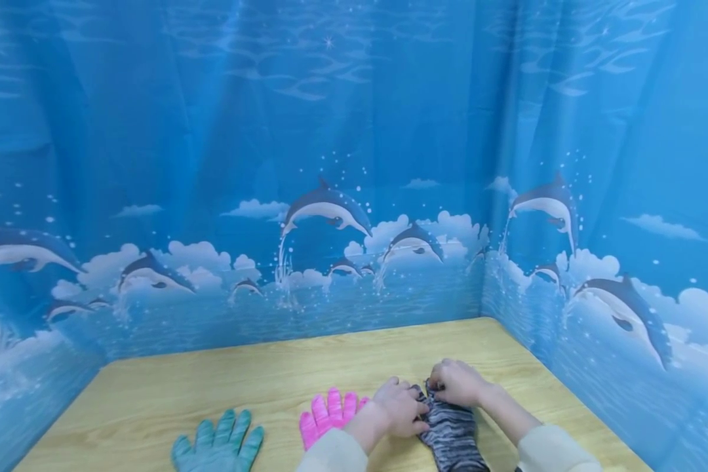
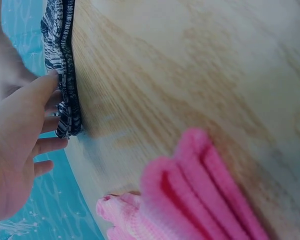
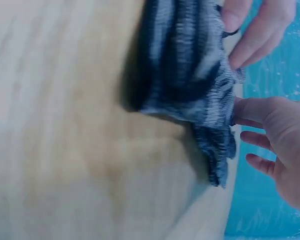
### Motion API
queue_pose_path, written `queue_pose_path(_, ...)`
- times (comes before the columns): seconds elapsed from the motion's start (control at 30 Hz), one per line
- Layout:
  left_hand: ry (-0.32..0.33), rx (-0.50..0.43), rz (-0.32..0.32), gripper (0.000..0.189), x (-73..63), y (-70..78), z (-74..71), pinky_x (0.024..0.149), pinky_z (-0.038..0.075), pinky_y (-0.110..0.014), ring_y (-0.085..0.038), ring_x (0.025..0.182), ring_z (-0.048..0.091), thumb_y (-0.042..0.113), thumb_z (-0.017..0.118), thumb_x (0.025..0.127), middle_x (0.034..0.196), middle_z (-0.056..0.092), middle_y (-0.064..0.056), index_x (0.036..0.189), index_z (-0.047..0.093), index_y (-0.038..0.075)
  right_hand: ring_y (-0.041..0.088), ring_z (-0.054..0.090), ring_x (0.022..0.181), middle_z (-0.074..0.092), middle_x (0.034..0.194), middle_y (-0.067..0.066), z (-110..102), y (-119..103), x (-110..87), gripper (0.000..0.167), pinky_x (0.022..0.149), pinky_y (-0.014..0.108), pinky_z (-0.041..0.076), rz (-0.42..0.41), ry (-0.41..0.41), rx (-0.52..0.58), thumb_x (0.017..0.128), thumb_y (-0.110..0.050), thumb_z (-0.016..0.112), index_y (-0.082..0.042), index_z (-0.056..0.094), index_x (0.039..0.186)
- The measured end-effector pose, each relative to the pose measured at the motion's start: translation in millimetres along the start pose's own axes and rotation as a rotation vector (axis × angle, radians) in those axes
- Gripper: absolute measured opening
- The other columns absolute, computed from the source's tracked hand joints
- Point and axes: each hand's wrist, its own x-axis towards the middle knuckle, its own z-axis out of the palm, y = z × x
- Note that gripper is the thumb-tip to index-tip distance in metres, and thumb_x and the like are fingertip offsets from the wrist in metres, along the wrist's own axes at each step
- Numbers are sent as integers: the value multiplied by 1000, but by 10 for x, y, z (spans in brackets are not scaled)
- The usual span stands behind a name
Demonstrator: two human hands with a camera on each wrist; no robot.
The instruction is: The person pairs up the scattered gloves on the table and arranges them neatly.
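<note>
A black, grey and white knit glove (image 1: pixel 453 436) lies on the wooden table, with narrow finger-like parts at its far end. My left hand (image 1: pixel 396 408) is at the knit's left edge. Its thumb and fingers pinch the fabric there, and in the left wrist view the left hand (image 2: pixel 15 140) has its other fingers spread out past the edge. At the far end, my right hand (image 1: pixel 459 382) pinches a fingertip of the glove between thumb and fingers. In the right wrist view, the knit glove (image 3: pixel 217 100) is rumpled, and the right hand (image 3: pixel 285 140) grips its far side.
A pink glove (image 1: pixel 332 417) lies just left of my left forearm, partly covered by the sleeve. Farther left, a green glove (image 1: pixel 218 443) lies with its fingers spread. The wooden table (image 1: pixel 271 367) ends at a blue dolphin-print curtain (image 1: pixel 242 164) behind and to the right.
</note>
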Motion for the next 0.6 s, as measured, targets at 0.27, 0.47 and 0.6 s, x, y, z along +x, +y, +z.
queue_pose_path(0.27, 19, -17, -9, 44, -21, -1, -24, 99, 33, -33, -10, 118, 45, 60, 40, 89, 128, 51, 14, 127, 52, 42, 16, 56, 79, 61, 85, -4, 65, 40, -43, 11, 68, 33, 47, 15, 24, 35, 72, -13, 73, -12, 70, 83)
queue_pose_path(0.47, 43, -46, -18, 45, -36, -1, -56, 100, 33, -35, -10, 119, 46, 59, 41, 90, 129, 51, 14, 129, 52, 39, 25, 59, 85, 63, 85, 1, -56, 115, -115, 11, 74, 40, 48, 76, 118, 62, 73, -4, 71, -8, 69, 83)
queue_pose_path(0.6, 50, -8, 13, 45, -30, 21, -81, 96, 34, -32, -8, 117, 46, 60, 40, 89, 125, 53, 16, 128, 52, 40, 22, 58, 80, 63, 82, -1, -81, 151, -188, 10, 69, 38, 48, 87, 108, 18, 71, -8, 73, -10, 69, 80)
